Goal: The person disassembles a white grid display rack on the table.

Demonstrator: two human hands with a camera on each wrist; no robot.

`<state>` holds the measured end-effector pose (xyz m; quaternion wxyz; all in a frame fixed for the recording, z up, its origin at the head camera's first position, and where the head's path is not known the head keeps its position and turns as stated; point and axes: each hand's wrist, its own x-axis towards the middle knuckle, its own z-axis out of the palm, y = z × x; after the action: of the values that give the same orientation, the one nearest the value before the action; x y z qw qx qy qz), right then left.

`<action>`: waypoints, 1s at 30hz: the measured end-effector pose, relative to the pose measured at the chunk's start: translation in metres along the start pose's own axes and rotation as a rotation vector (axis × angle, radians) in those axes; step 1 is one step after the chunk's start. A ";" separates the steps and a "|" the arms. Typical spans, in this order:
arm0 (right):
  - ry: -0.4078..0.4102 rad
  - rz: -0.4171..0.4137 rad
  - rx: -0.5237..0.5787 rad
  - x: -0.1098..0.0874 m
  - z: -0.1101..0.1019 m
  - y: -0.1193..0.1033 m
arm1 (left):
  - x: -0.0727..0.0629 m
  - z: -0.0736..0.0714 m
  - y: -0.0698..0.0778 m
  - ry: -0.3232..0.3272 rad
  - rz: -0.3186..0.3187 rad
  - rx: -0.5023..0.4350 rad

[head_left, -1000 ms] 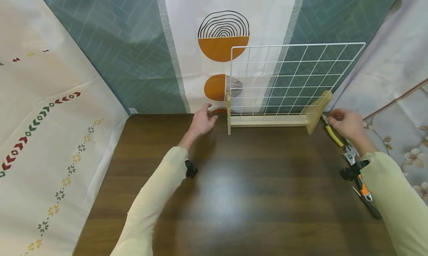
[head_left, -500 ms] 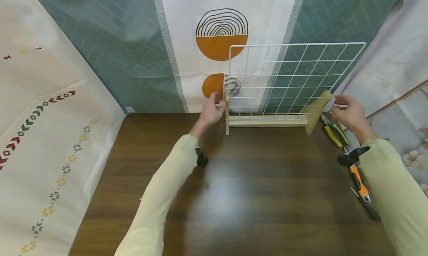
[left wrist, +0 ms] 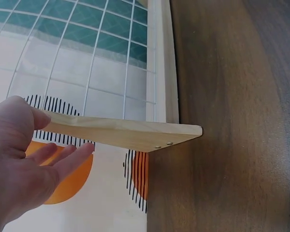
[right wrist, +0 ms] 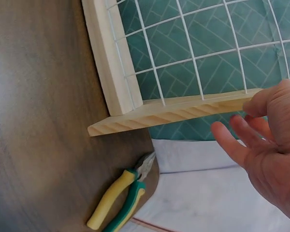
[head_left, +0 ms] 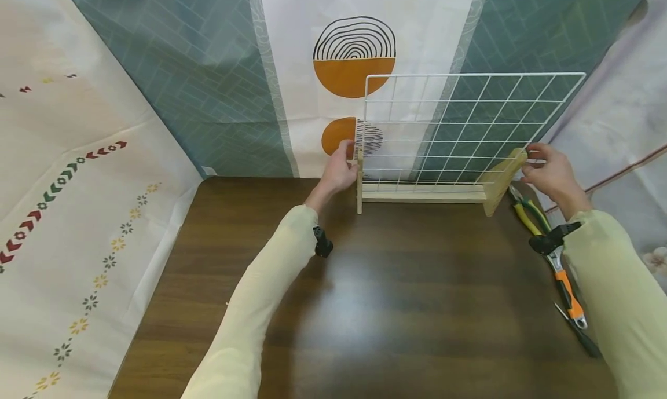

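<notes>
At the back of the table stands a white wire-grid rack with a pale wooden base (head_left: 424,195), upright, its grid facing me. My left hand (head_left: 337,172) is at the upper end of the left wooden side panel (left wrist: 121,133), gripping its edge by thumb and finger while the other fingers extend beside it. On the opposite side, my right hand (head_left: 553,176) holds the top of the right side panel (right wrist: 179,113), thumb on the near edge. Two small round fasteners (left wrist: 163,144) show on the left panel's outer face. Some fingertips are hidden behind the panels.
Yellow-green pliers (right wrist: 123,200) lie on the table (head_left: 417,283) just right of the rack. Nearer me are an orange-handled adjustable wrench (head_left: 569,295) and a dark-handled screwdriver (head_left: 582,336). Patterned cloth (head_left: 219,98) hangs behind and at both sides.
My left hand has moved right and reached the left panel. The right hand has lifted away from beside the pliers to the right panel. The rack stays in place.
</notes>
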<state>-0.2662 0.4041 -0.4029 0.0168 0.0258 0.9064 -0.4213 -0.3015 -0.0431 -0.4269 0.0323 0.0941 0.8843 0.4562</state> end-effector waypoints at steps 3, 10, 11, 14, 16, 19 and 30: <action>-0.012 -0.001 -0.009 0.003 -0.002 0.001 | 0.001 0.000 0.001 -0.015 0.007 -0.007; -0.018 -0.073 -0.052 0.009 -0.001 0.000 | 0.004 0.001 0.000 -0.038 -0.008 0.027; -0.022 -0.078 -0.060 0.010 -0.001 0.001 | 0.004 0.002 -0.001 -0.035 -0.011 0.027; -0.032 -0.082 -0.076 0.010 0.000 0.002 | 0.004 0.003 -0.003 -0.025 0.003 0.028; -0.027 -0.086 -0.087 0.008 0.000 0.003 | 0.004 0.005 -0.004 -0.021 0.020 0.029; -0.012 -0.098 -0.106 0.007 0.001 0.007 | 0.005 0.008 -0.004 -0.019 0.032 0.022; 0.025 -0.110 -0.160 0.013 0.003 0.008 | 0.005 0.012 -0.008 0.026 0.031 -0.013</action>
<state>-0.2784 0.4078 -0.4115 -0.0156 -0.0203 0.9374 -0.3474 -0.3052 -0.0365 -0.4401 0.0145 0.1019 0.8800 0.4638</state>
